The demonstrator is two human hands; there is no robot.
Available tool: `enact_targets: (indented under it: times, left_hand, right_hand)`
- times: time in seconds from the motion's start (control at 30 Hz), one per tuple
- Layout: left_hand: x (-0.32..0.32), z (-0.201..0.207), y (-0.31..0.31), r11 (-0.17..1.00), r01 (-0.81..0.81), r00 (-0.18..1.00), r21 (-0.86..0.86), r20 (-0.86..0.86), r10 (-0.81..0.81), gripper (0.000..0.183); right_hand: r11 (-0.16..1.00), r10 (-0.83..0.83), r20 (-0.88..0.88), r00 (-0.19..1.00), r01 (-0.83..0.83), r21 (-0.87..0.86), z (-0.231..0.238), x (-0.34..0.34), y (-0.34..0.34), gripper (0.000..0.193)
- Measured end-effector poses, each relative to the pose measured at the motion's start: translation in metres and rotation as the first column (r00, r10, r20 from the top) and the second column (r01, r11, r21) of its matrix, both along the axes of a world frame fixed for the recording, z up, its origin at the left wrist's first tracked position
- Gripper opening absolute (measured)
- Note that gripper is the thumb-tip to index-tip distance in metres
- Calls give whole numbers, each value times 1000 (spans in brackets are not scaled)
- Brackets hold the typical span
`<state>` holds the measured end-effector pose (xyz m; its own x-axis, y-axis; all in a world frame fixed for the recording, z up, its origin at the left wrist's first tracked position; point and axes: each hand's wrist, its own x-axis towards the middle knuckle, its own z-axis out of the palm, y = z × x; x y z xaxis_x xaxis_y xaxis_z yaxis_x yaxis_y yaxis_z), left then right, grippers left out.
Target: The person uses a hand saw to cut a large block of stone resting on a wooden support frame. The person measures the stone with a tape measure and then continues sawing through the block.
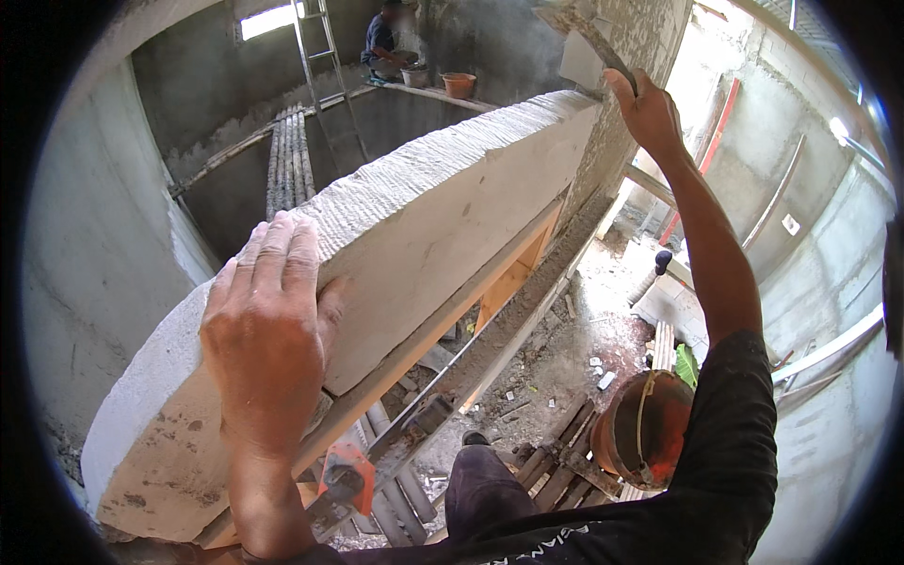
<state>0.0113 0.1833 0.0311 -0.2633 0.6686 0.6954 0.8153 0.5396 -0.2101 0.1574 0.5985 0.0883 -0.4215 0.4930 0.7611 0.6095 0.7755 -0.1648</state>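
A pale block wall (pixel 471 202) with a rough, curved top slants across the view, its left block (pixel 169 461) spotted with brown stains. My left hand (pixel 268 311) lies on the wall near the joint between two blocks, its fingers stretched over the top edge and the thumb against the near face. Up at the right, my right hand (pixel 650 113) is closed round the handle of a trowel (pixel 603 47). The trowel's mortar-coated blade is beside the rough pillar at the wall's far end, and I cannot tell whether it touches.
Below the wall runs a wooden board (pixel 377 410). An orange tool (pixel 347 478) lies near my left forearm. A large bucket (pixel 640 428) stands on planks at the lower right. Beyond the wall are a ladder (pixel 325 71), a crouching person (pixel 381 42) and a bucket (pixel 459 86).
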Motion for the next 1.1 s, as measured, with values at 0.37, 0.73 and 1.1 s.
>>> enact_targets:
  times: [0.37, 0.73, 1.1]
  left_hand:
    - [-3, -3, 4, 1000, -1, 1000, -10, 0, 1, 41]
    - [-4, -6, 5, 1000, 0, 1000, 12, -11, 0, 44]
    - [-1, -4, 8, 1000, -2, 1000, 1, 7, 2, 48]
  right_hand:
    - [997, -22, 157, 987, 33, -64, 1, -12, 1, 69]
    - [994, -62, 181, 982, 45, 97, -17, -15, 19, 69]
    - [972, -232, 414, 880, 194, 134, -18, -3, 40, 67]
